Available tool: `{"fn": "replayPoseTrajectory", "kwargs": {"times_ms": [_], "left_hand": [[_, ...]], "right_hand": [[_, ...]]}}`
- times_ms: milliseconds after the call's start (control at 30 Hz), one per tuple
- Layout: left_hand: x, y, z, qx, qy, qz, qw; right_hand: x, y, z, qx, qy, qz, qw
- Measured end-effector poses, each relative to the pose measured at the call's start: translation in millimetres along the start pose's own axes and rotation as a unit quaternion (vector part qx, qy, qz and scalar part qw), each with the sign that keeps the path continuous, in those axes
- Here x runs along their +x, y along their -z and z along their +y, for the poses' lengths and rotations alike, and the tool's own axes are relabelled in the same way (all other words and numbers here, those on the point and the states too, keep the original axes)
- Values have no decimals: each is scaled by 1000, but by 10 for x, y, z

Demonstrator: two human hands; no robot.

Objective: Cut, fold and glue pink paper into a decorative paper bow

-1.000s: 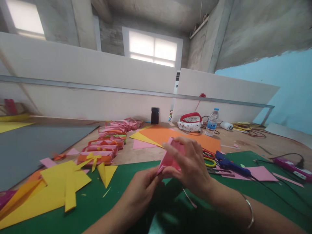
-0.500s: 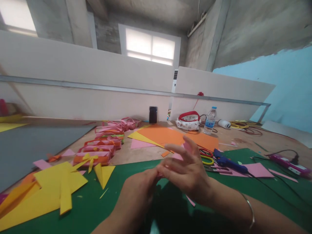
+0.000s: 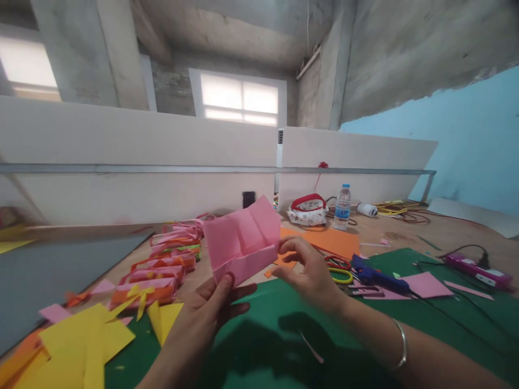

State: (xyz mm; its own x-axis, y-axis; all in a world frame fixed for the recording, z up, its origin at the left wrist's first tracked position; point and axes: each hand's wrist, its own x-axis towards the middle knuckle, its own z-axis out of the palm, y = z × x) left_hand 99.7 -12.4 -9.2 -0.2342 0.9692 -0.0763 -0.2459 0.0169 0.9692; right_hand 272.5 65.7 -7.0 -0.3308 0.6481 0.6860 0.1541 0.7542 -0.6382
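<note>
A folded piece of pink paper is raised over the table, its lower edge turned up like a pocket and creases running across it. My left hand pinches its bottom left part, thumb on the near side and fingers behind. At the paper's right edge is my right hand, fingers curved and thumb apart from them; its fingertips are at or very near the edge. Below both hands lies a green mat with a thin pink strip on it.
Left are yellow paper sheets and a row of pink and orange folded paper pieces. Right are scissors, a blue glue gun and a purple power strip. Behind stand a water bottle, a pouch and a phone.
The hands were close together low over the mat, with the paper mostly hidden. Now the pink paper is lifted into view in my left hand, and my right hand has moved to its right edge.
</note>
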Motion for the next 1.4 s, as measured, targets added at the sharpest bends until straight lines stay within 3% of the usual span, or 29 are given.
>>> {"fn": "replayPoseTrajectory", "kwargs": {"times_ms": [167, 333, 533, 867, 1000, 1167, 1400], "left_hand": [[-44, -22, -26, 18, 1, -19, 1000], [-40, -9, -68, 10, -46, -27, 999], [45, 58, -137, -15, -77, -114, 990], [34, 31, -82, -119, -18, -56, 991], [12, 30, -47, -135, 12, -57, 989], [-2, 53, -42, -74, -3, -52, 996], [87, 137, -79, -9, -29, -26, 999]], "right_hand": [[-54, -71, -45, 89, -73, 22, 993], [-47, -88, -81, 156, -133, 25, 978], [-62, -141, -70, 243, -168, 14, 955], [21, -45, 59, 224, -125, -45, 965], [8, -65, 76, 228, -135, -39, 964], [-8, -104, 43, 242, -141, -15, 960], [-28, -124, -9, 285, -166, -71, 942]]}}
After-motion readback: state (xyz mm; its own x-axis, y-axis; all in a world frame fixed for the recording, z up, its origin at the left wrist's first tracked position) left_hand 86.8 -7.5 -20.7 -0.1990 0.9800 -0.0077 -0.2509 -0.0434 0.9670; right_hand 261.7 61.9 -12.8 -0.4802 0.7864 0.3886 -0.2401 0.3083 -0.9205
